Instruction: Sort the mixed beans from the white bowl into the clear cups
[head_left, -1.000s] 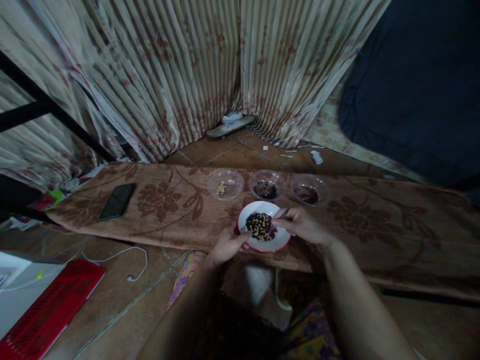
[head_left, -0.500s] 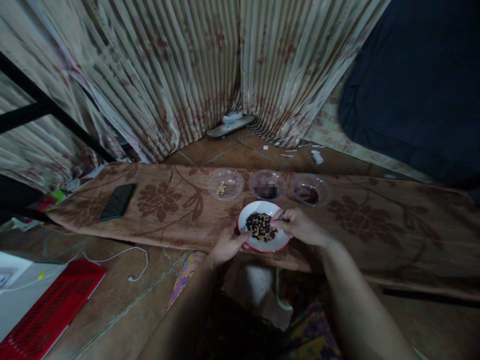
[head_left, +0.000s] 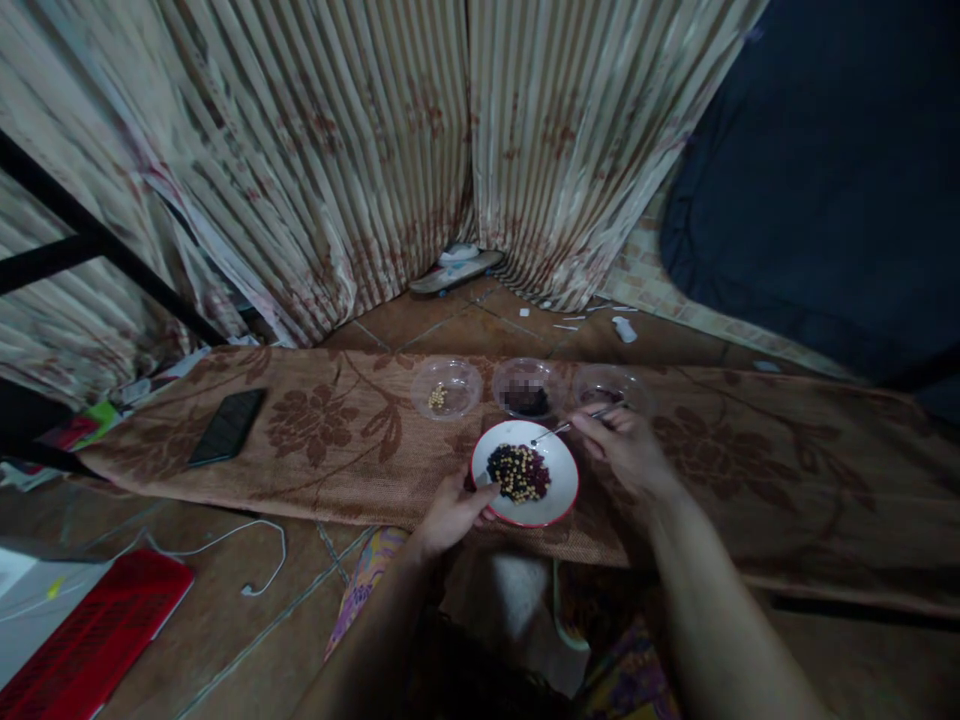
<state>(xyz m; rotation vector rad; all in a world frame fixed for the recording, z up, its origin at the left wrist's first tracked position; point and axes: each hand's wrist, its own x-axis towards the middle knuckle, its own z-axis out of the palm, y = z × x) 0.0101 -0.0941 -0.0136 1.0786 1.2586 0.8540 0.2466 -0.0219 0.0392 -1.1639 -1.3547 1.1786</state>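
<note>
My left hand (head_left: 454,513) grips the near-left rim of a white bowl (head_left: 559,495) with a red edge, thumb over the inside. Mixed black, yellow and dark red beans (head_left: 519,473) lie in the bowl. In my right hand (head_left: 619,445) is a thin metal utensil (head_left: 553,432), its tip over the bowl's far side; whether it is a spoon or tweezers I cannot tell. Behind the bowl stand three clear plastic bowls: the left one (head_left: 463,385) has a few yellow beans, the middle one (head_left: 517,408) dark ones, and the right one (head_left: 634,385) is partly hidden by my hand.
A patterned brown cloth (head_left: 360,480) covers the long, low table. A dark phone (head_left: 227,427) lies at its left. On the floor are a red basket (head_left: 112,625) and a white cable (head_left: 281,560). Striped curtains (head_left: 337,150) hang behind, with scraps (head_left: 624,328) on the tiles.
My right hand has drawn back to the right from the beans, so more of the metal utensil shows. My left hand still holds the bowl. The whole view has shifted slightly.
</note>
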